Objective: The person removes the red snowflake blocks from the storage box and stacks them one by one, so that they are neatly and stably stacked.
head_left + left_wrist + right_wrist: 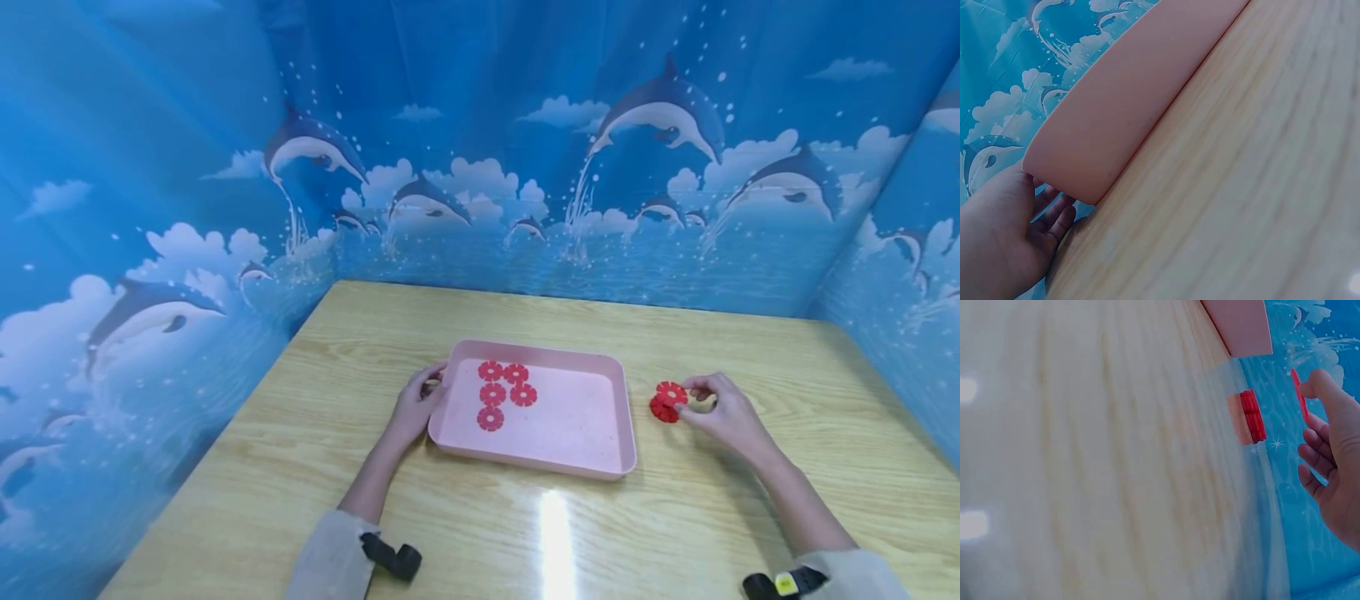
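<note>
Right of the tray (573, 417), over a stack (1255, 417), the right hand (726, 419) pinches a disc (1298, 386), likely light, stiff, best held by its rim; the left hand (414, 407) touches the tray, grip unclear.

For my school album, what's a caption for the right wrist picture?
The right grip pinches a red disc clear of a red stack near a pink tray.
</note>
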A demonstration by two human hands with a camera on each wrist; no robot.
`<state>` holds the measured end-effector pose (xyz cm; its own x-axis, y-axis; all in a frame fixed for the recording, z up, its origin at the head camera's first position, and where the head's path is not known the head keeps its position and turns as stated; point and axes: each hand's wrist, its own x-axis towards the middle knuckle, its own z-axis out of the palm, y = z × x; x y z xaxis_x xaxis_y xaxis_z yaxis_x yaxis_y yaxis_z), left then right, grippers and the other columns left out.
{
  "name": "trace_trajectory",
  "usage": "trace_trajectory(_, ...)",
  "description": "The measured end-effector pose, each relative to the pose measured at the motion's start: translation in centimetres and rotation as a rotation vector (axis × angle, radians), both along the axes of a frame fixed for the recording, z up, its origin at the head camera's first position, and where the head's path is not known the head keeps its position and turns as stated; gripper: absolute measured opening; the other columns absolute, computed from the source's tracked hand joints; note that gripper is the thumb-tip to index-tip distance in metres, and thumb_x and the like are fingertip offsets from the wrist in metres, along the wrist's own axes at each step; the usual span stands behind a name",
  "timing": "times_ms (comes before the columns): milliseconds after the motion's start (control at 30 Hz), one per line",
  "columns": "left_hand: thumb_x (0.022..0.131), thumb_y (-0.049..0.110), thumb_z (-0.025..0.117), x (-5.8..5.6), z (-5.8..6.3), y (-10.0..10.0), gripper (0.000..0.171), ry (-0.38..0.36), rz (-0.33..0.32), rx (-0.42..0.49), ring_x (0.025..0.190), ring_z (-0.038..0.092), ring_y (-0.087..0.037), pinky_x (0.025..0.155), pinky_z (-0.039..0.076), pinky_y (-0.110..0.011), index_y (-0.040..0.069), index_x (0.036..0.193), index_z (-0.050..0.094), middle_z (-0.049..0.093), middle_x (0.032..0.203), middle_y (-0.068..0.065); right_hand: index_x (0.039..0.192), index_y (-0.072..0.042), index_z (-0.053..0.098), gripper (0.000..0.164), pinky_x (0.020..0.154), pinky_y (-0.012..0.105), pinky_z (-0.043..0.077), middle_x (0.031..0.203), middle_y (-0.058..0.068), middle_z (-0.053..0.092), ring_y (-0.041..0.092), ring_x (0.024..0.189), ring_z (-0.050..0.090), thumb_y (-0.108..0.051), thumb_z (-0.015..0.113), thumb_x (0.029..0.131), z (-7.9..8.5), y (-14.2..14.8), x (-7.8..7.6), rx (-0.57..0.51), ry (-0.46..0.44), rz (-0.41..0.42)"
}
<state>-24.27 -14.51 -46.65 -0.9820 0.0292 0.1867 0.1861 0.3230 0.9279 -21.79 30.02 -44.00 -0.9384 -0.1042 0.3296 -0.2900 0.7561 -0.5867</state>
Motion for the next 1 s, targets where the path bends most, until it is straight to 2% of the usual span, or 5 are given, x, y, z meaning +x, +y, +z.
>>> trace_trajectory(367, 0.091, 0.007, 0.057, -0.3, -0.5, -0.1, 0.038, 0.017, 0.004, 0.007, 0.098, 0.055, -0.032, 0.085, 0.046, -0.041, 0.001, 0.128, 0.051, 0.053, 0.113, -0.018, 0.099, 0.003, 0.060, 0.029, 0.064, 0.013, 0.043, 0.087, 0.007, 0.053, 0.010, 0.079, 0.048, -0.003, 0.071, 0.073, -2.2, 0.9, -0.3, -0.057, 0.013, 0.046)
trace_trajectory(633, 0.091, 0.006, 0.056, -0.4, -0.5, -0.1, 0.037, 0.004, 0.005, 0.001, 0.099, 0.054, -0.033, 0.085, 0.046, -0.041, 0.000, 0.128, 0.051, 0.052, 0.113, -0.019, 0.098, 0.003, 0.060, 0.028, 0.063, 0.013, 0.043, 0.086, 0.008, 0.053, 0.009, 0.078, 0.050, 0.000, 0.071, 0.072, -2.7, 1.0, -0.6, -0.093, 0.020, 0.071)
trace_trajectory(700, 0.091, 0.004, 0.055, -0.2, -0.2, 0.0, 0.037, 0.004, -0.001, 0.013, 0.099, 0.054, -0.035, 0.086, 0.046, -0.044, -0.002, 0.127, 0.050, 0.052, 0.113, -0.021, 0.099, 0.003, 0.060, 0.028, 0.063, 0.012, 0.043, 0.086, 0.008, 0.053, 0.010, 0.078, 0.050, -0.001, 0.071, 0.073, -2.8, 1.1, -0.7, -0.090, 0.015, 0.074)
trace_trajectory(933, 0.090, -0.003, 0.053, 1.7, 2.8, 0.7, 0.036, 0.022, -0.013, 0.002, 0.097, 0.053, -0.039, 0.085, 0.046, -0.045, -0.010, 0.124, 0.048, 0.051, 0.111, -0.028, 0.100, 0.004, 0.060, 0.028, 0.064, 0.013, 0.043, 0.087, 0.008, 0.052, 0.009, 0.079, 0.049, 0.000, 0.069, 0.073, -3.1, 1.3, -0.9, -0.077, -0.010, 0.091)
trace_trajectory(1000, 0.090, -0.002, 0.053, 1.8, 3.0, 0.7, 0.036, 0.017, -0.013, 0.002, 0.098, 0.053, -0.039, 0.086, 0.045, -0.045, -0.010, 0.125, 0.048, 0.050, 0.111, -0.028, 0.100, 0.004, 0.060, 0.029, 0.064, 0.013, 0.043, 0.087, 0.008, 0.052, 0.010, 0.079, 0.049, 0.000, 0.069, 0.073, -3.1, 1.3, -0.9, -0.078, -0.014, 0.098)
